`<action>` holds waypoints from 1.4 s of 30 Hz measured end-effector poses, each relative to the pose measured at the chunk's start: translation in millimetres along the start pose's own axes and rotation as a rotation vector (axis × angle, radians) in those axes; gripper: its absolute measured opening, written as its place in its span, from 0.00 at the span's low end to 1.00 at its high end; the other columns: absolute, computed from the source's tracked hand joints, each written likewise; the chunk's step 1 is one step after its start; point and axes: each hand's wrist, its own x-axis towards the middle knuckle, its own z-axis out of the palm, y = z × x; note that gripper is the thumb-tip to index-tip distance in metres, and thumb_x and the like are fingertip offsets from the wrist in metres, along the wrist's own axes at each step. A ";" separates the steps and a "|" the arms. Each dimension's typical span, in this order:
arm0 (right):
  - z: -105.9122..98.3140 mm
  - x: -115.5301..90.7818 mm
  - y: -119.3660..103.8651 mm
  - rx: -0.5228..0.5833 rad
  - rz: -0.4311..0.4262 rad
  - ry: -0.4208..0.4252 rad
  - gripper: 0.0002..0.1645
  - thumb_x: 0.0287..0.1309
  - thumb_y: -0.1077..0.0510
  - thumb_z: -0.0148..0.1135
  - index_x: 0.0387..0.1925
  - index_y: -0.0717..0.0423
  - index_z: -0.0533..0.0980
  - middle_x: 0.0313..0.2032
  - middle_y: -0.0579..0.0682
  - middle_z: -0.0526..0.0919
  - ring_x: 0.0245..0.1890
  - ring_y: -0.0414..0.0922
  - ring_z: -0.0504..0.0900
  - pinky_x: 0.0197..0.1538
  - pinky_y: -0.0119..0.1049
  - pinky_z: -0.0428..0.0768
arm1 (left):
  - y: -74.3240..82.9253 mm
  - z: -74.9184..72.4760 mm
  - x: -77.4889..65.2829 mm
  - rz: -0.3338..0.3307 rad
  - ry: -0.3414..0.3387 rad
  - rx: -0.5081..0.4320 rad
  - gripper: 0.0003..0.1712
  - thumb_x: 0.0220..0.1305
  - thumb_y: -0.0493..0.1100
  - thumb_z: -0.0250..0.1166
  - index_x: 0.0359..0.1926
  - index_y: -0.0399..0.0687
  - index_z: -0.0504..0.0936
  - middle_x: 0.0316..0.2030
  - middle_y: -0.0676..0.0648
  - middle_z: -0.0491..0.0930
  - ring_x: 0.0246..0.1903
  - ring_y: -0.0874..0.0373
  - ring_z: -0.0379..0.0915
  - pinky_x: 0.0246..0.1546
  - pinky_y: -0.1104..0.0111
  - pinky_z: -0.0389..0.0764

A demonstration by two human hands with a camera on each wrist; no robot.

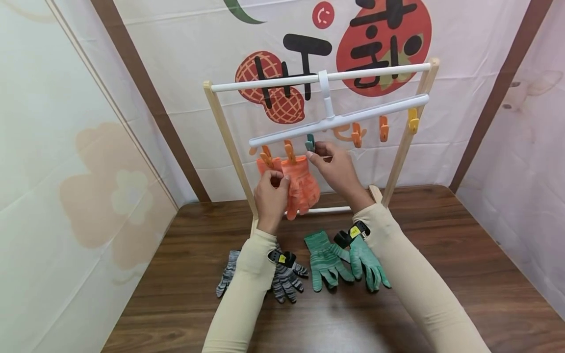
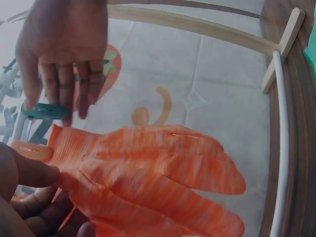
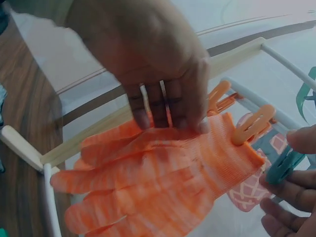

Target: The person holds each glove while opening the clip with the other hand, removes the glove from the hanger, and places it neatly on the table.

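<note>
An orange knit glove [image 1: 304, 184] hangs fingers-down from a white hanger [image 1: 362, 116], its cuff in an orange clip [image 1: 289, 152]. My left hand [image 1: 271, 198] pinches that glove's side near the cuff. Behind the left hand is a second orange glove [image 1: 263, 165], mostly hidden, under another orange clip [image 1: 267, 157]. My right hand [image 1: 337, 169] pinches a green clip [image 3: 285, 165] between thumb and fingers, under the hanger bar. In the left wrist view, the green clip [image 2: 45, 111] is beside the glove's cuff, apart from it.
Green gloves [image 1: 327, 260] and grey striped gloves [image 1: 287, 279] lie on the wooden table [image 1: 176, 294] below my arms. Two orange clips and a yellow clip [image 1: 413, 121] hang at the hanger's right. A wood-and-white rack [image 1: 229, 135] holds the hanger; a printed cloth stands behind.
</note>
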 end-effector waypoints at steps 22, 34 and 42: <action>26.6 -13.8 5.4 -0.046 0.121 -0.173 0.33 0.75 0.43 0.55 0.68 0.62 0.72 0.60 0.59 0.80 0.61 0.55 0.78 0.62 0.50 0.75 | 1.6 -7.1 1.5 0.003 -0.027 -0.049 0.08 0.68 0.39 0.68 0.40 0.37 0.82 0.34 0.40 0.81 0.36 0.46 0.78 0.37 0.59 0.75; 35.8 -19.1 12.0 0.072 0.167 -0.114 0.40 0.77 0.37 0.46 0.79 0.53 0.57 0.69 0.57 0.72 0.70 0.52 0.68 0.69 0.52 0.67 | 0.9 -8.3 3.7 -0.008 -0.043 -0.041 0.08 0.69 0.40 0.67 0.41 0.38 0.81 0.34 0.42 0.81 0.36 0.48 0.77 0.37 0.60 0.75; 44.3 -18.4 8.3 0.146 0.229 0.090 0.28 0.79 0.39 0.41 0.50 0.55 0.79 0.54 0.55 0.81 0.57 0.51 0.77 0.59 0.53 0.73 | 4.5 -8.9 1.9 0.002 -0.050 -0.038 0.08 0.69 0.40 0.67 0.40 0.39 0.81 0.33 0.43 0.81 0.35 0.49 0.78 0.36 0.60 0.75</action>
